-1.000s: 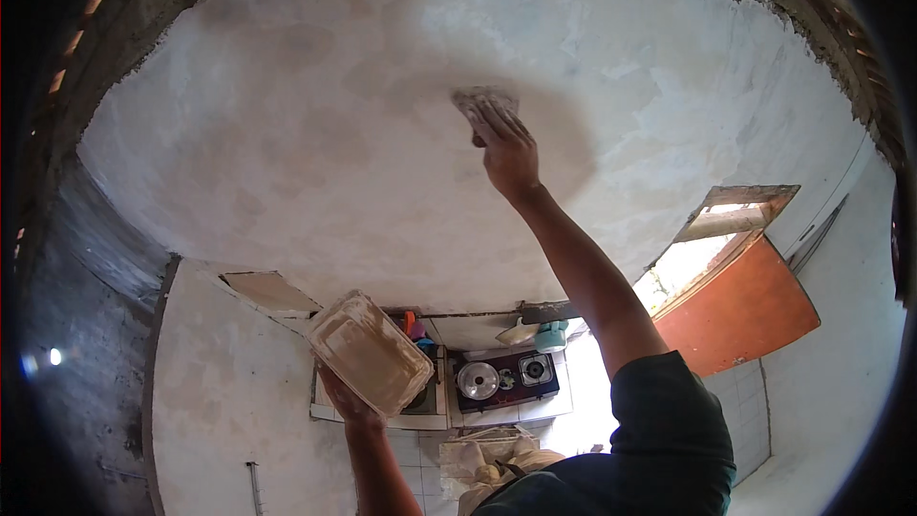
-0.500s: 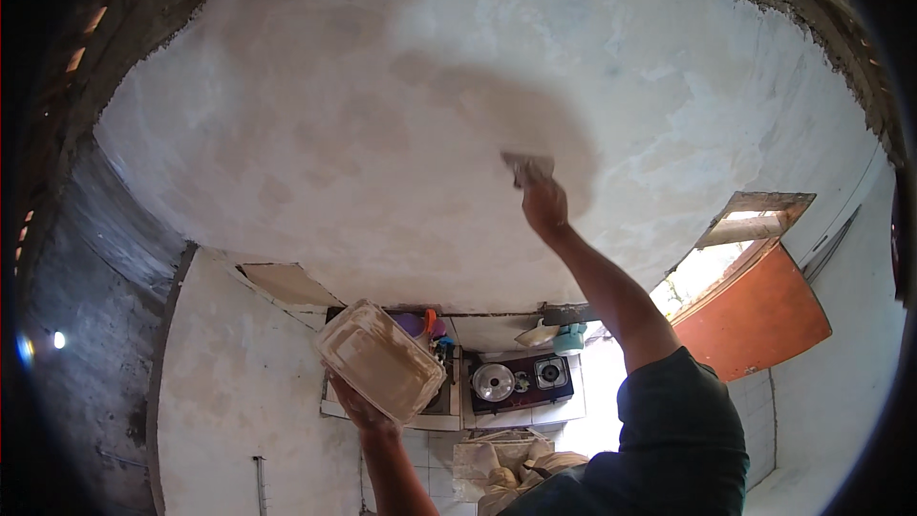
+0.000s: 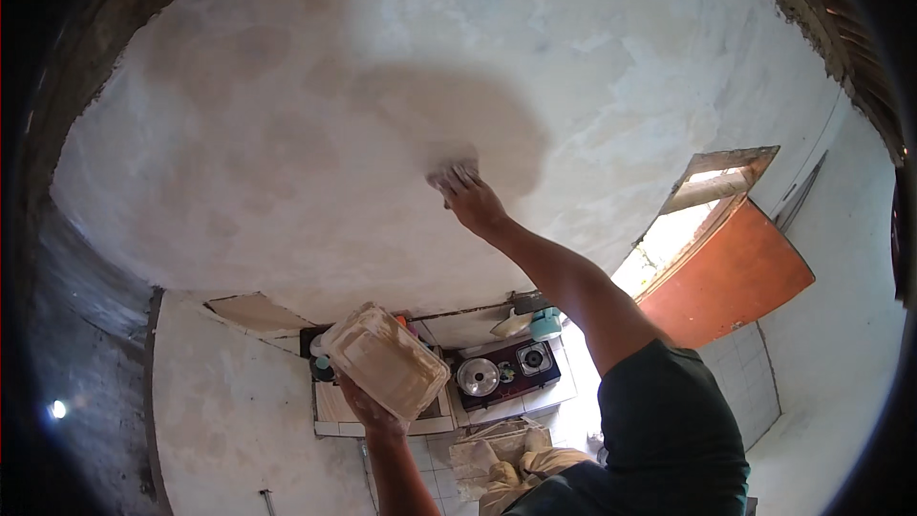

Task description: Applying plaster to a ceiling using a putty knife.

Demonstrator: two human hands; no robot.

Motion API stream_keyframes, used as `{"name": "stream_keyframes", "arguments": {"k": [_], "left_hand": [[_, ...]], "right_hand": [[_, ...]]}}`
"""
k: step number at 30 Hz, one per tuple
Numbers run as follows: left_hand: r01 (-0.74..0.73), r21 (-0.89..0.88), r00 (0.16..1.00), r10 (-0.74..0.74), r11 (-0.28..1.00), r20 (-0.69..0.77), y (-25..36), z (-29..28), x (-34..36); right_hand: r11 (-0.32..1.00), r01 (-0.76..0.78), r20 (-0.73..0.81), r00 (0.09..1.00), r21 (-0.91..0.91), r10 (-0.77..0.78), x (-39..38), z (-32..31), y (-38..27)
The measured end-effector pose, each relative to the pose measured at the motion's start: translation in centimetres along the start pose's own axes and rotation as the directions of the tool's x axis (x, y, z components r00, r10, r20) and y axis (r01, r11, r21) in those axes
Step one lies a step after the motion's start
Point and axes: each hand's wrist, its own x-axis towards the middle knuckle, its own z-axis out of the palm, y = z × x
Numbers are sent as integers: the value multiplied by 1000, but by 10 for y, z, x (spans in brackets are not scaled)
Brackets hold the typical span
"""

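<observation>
A broad plastered wall [image 3: 277, 86] in off-white, with darker damp-looking patches, fills the upper view. Against its middle my right hand [image 3: 473, 201] grips a flat putty scraper [image 3: 453, 153], its blade smeared by motion and lying on or very near the surface. The hand's shadow falls around it. Lower down and to the left, my left hand [image 3: 371, 409] supports a rectangular plastic tub [image 3: 422, 396] from its lower left side, the fingers partly hidden behind it. The tub is tilted with its inside toward me, and pale filler coats its bottom and walls.
Below the wall a counter carries a two-burner stove [image 3: 509, 373] with a silver lidded pot [image 3: 478, 376] on it. A teal container [image 3: 545, 325] stands behind the stove. At right, an orange shutter [image 3: 731, 272] juts out from a bright window opening [image 3: 654, 258].
My right hand has swept the scraper left across the wall. The view has shifted a little, and my left hand still holds the tub in nearly the same place.
</observation>
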Motion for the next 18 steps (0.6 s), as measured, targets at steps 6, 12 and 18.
{"name": "stream_keyframes", "arguments": {"k": [6,12,18], "left_hand": [[-562,673,815,458,481,354,-67,-2,22],[-635,722,755,423,275,502,-55,3,19],[-610,789,770,288,73,569,-51,40,11]], "right_hand": [[743,-413,36,884,527,466,-110,-15,145],[373,-536,-312,204,758,928,-70,-61,236],[581,-537,-216,593,611,775,-71,33,128]]}}
